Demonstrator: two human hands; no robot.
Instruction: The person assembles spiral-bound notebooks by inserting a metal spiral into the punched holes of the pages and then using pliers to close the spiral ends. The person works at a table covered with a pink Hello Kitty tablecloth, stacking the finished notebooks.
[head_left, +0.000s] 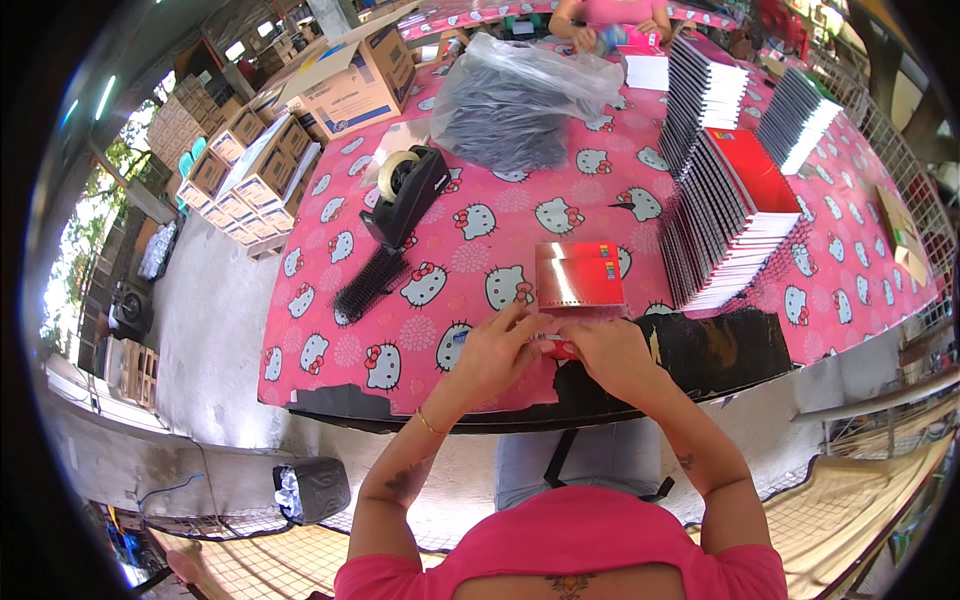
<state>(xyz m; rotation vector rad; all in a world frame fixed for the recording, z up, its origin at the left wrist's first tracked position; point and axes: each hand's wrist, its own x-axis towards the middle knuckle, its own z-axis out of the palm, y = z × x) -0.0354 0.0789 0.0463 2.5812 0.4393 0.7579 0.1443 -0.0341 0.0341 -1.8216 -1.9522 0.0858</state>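
Both my hands meet near the table's front edge. My left hand (490,352) is closed, its fingertips pinching one end of a small red item (563,350). My right hand (612,350) grips the other end, fingers curled over it. Its kind is mostly hidden by the fingers. Just beyond them lie red glossy-covered spiral notebooks (580,282), overlapping flat on the pink patterned tablecloth (425,345). To the right rises a tall stack of red spiral notebooks (735,225), bindings facing left.
A black tape dispenser (415,195) and a black hairbrush (370,285) lie left. A clear plastic bag (515,110) of dark items sits farther back. More notebook stacks (700,95) stand behind, near another person's hands (620,38). Cardboard boxes (355,85) stand at the far left.
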